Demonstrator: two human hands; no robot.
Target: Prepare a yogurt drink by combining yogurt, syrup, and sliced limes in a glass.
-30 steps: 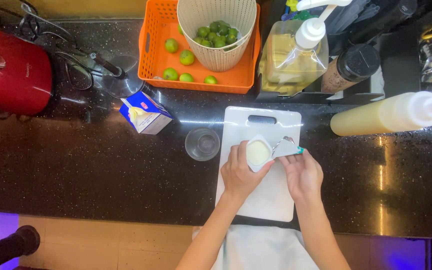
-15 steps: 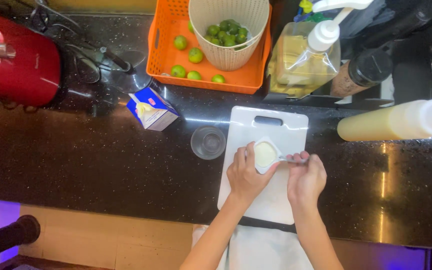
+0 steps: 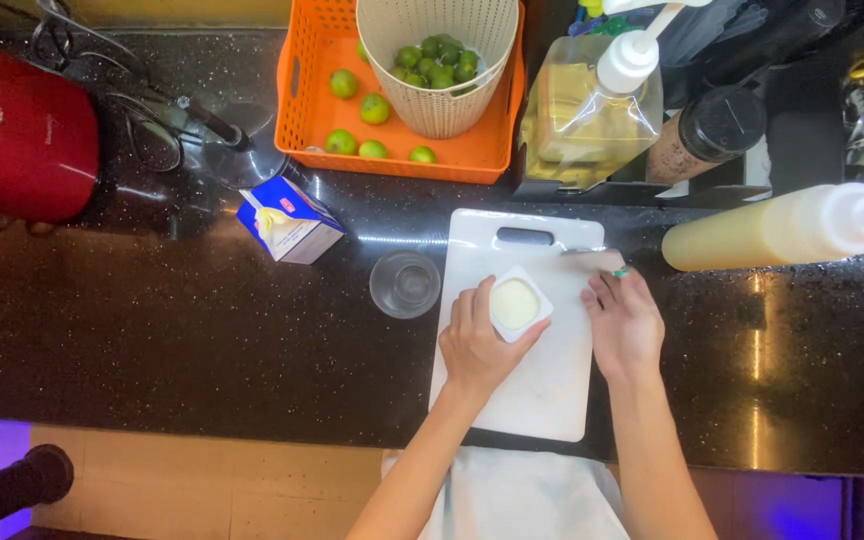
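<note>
Squarely on the board (image 3: 542, 390), left hand (image 3: 477, 345) fingers clasp the cup (image 3: 517, 304); right hand (image 3: 624, 325) lies just beside, pinching a spoon (image 3: 592, 252).

Orange crate (image 3: 317, 95) of limes (image 3: 373, 108), red appliance (image 3: 27, 140), empty glass (image 3: 405, 284), squeeze bottle (image 3: 777, 228)

We see a glossy, speckled black stone worktop (image 3: 152, 330), a matt white plastic cutting board (image 3: 542, 385), a small clear glass tumbler (image 3: 405, 284), a perforated orange plastic crate (image 3: 317, 90) and a shiny red appliance (image 3: 22, 150).
</note>
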